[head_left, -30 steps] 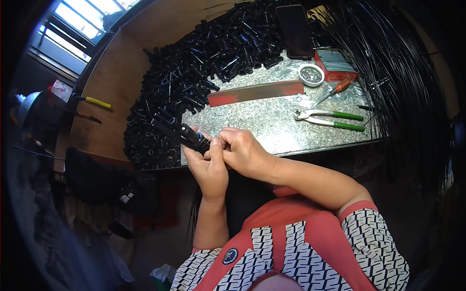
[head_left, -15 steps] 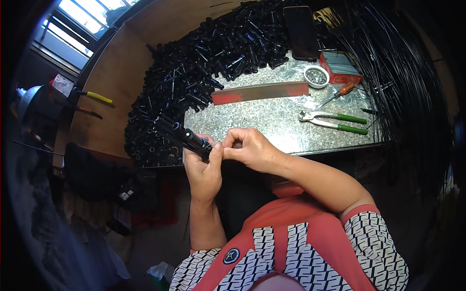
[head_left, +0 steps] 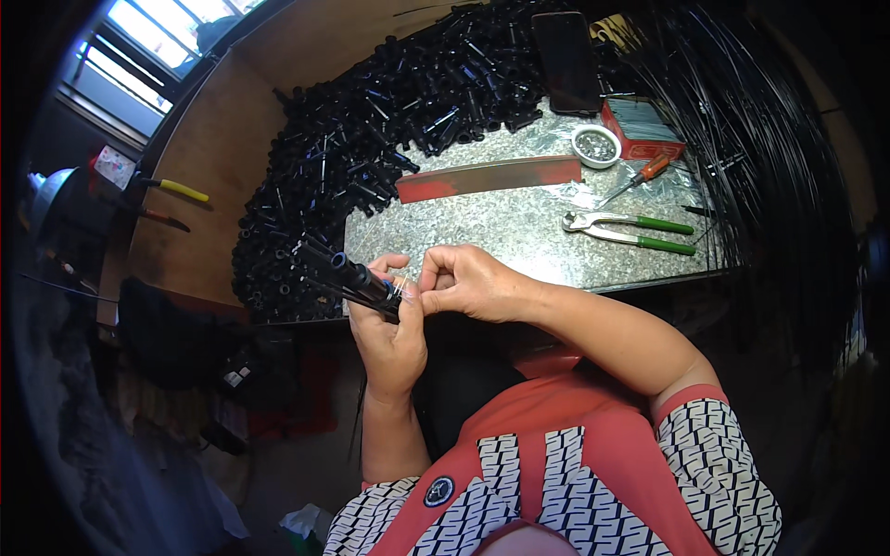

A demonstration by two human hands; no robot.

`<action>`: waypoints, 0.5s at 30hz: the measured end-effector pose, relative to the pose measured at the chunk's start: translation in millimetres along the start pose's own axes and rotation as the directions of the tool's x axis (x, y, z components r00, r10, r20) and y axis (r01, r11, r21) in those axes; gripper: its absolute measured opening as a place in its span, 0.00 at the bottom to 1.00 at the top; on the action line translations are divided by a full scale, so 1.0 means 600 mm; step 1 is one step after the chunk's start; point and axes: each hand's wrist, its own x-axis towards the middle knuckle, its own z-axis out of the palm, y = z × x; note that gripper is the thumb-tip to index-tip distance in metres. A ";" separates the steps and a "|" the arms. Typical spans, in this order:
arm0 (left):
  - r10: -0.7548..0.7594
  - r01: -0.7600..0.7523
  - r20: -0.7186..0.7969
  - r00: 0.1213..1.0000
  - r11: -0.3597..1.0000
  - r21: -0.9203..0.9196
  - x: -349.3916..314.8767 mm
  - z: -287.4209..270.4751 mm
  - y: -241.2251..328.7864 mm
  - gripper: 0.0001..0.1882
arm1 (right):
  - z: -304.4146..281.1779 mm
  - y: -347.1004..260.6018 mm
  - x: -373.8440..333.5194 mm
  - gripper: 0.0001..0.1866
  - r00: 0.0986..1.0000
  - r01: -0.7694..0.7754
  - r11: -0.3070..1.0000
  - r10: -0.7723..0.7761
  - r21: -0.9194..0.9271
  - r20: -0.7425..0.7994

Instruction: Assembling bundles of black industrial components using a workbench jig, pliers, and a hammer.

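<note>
Black tube bundle [head_left: 348, 275] in left hand [head_left: 389, 324], long axis up-left; right hand [head_left: 468, 283] fingers pinching its near end.

Black tube bundle's [head_left: 357, 278] near end hidden by fingers [head_left: 436, 278], bowl [head_left: 596, 145] contents too small

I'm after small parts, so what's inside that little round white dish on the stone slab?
The white dish holds a layer of small greyish bits, too small to identify. Whatever lies beneath them, and the dish's bottom, is covered.
</note>
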 end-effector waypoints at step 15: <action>-0.247 0.225 0.022 0.969 0.840 -0.494 0.003 0.009 -0.039 0.06 | -0.232 -0.051 -0.221 0.15 0.974 -0.209 0.083 -0.075 -0.974 -0.215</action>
